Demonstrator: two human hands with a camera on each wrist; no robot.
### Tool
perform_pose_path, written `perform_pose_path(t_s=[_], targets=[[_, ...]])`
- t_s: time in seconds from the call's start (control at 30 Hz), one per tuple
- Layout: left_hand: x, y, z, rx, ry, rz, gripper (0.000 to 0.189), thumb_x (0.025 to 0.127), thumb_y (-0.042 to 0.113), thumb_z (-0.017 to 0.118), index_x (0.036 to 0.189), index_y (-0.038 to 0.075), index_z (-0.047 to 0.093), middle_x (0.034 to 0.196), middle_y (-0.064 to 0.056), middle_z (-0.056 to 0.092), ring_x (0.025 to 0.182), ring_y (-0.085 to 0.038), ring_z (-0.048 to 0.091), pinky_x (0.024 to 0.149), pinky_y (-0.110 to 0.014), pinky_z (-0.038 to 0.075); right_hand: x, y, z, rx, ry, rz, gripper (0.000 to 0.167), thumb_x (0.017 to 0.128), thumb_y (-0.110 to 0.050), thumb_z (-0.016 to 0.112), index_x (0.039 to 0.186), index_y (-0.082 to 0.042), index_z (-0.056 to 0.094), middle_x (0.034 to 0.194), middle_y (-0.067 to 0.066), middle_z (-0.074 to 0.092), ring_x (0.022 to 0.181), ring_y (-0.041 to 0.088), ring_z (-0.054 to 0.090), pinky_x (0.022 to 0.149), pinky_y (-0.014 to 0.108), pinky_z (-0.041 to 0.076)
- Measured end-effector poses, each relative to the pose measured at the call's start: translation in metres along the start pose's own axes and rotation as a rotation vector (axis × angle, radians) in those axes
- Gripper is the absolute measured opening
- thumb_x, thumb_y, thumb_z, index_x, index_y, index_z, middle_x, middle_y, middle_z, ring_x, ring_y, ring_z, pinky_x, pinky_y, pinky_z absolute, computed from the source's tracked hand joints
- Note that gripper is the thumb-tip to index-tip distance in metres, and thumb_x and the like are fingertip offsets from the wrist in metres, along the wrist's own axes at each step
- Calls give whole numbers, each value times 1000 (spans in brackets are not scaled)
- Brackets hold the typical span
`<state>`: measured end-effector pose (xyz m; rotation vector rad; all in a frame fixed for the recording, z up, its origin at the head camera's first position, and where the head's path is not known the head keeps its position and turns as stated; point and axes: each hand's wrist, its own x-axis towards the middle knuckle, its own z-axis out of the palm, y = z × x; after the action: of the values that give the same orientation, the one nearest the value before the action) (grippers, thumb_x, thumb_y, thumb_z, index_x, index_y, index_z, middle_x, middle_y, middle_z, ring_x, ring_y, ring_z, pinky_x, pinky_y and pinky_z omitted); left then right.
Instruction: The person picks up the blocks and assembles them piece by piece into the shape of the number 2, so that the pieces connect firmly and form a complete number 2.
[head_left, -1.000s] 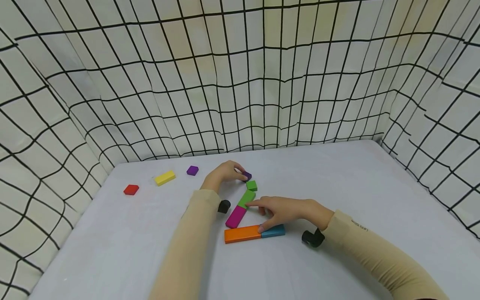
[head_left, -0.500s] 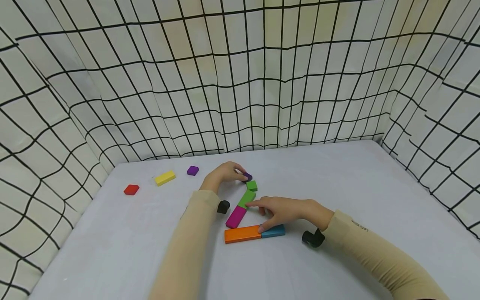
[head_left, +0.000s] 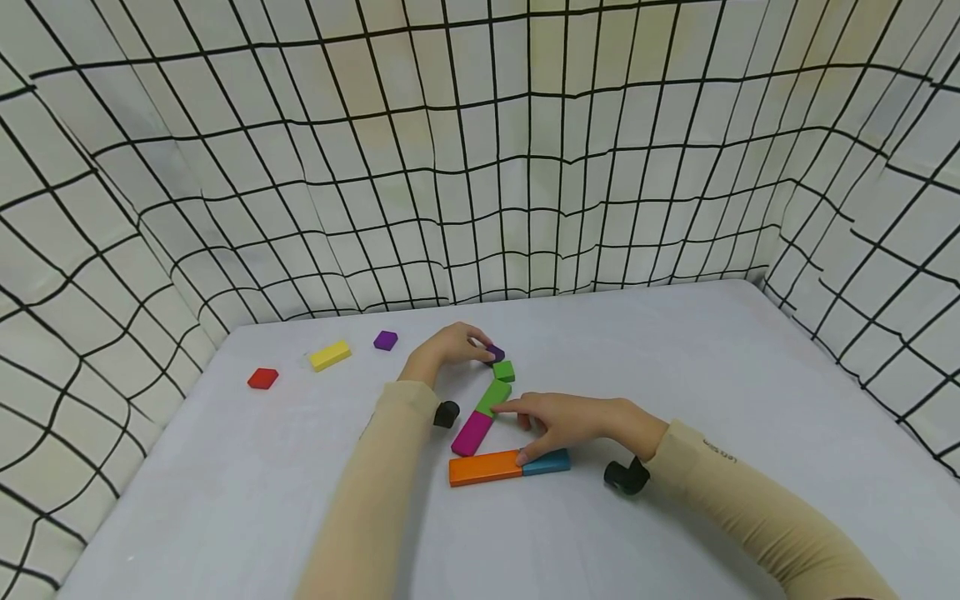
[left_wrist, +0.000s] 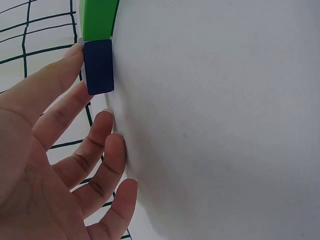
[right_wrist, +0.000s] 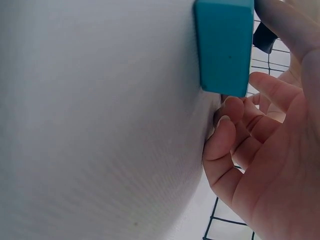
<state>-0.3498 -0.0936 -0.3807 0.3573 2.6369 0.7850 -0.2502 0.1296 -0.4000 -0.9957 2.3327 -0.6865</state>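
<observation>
In the head view my left hand (head_left: 451, 343) pinches a small dark purple block (head_left: 497, 352) between thumb and index finger at the far end of a row. The left wrist view shows this block (left_wrist: 99, 67) dark blue, end to end with a green one (left_wrist: 99, 19). Nearer in the row come a small green block (head_left: 503, 372), a longer green block (head_left: 497, 395) and a magenta block (head_left: 472, 434). My right hand (head_left: 573, 421) touches the longer green block with its index fingertip. Its thumb rests where an orange block (head_left: 484, 468) meets a blue block (head_left: 547, 462).
On the table's (head_left: 637, 358) far left lie a red block (head_left: 263, 379), a yellow block (head_left: 330, 356) and a purple block (head_left: 386, 340). A black grid net (head_left: 495, 158) surrounds the table's back and sides. Black wrist cameras (head_left: 627, 477) sit under both wrists.
</observation>
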Motion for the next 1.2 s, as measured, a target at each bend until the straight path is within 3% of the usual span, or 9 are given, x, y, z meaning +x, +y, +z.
perform_pose_path(t_s=[0.67, 0.93, 1.2], targets=[[0, -2, -1, -1, -2, -9, 39, 97, 30, 72, 129, 9, 69, 133, -16, 62, 117, -31, 56, 103, -48, 45, 0, -1, 0, 7, -5, -13, 80, 91, -34, 80, 158, -15, 40, 105, -4, 53, 95, 13, 50, 80, 27, 48], [-2, -2, -3, 23, 1, 27, 39, 98, 31, 69, 129, 7, 68, 132, -16, 63, 120, -31, 56, 104, -47, 45, -1, -1, 0, 3, 1, -20, 80, 91, -35, 80, 158, -15, 41, 105, -4, 53, 94, 13, 50, 79, 27, 47], [-7, -5, -10, 14, 108, 92, 36, 101, 25, 65, 131, 4, 66, 129, -18, 64, 117, -33, 60, 99, -46, 49, 0, 0, 0, -5, 5, -8, 80, 90, -36, 80, 157, -16, 41, 105, -4, 53, 94, 13, 50, 79, 28, 47]])
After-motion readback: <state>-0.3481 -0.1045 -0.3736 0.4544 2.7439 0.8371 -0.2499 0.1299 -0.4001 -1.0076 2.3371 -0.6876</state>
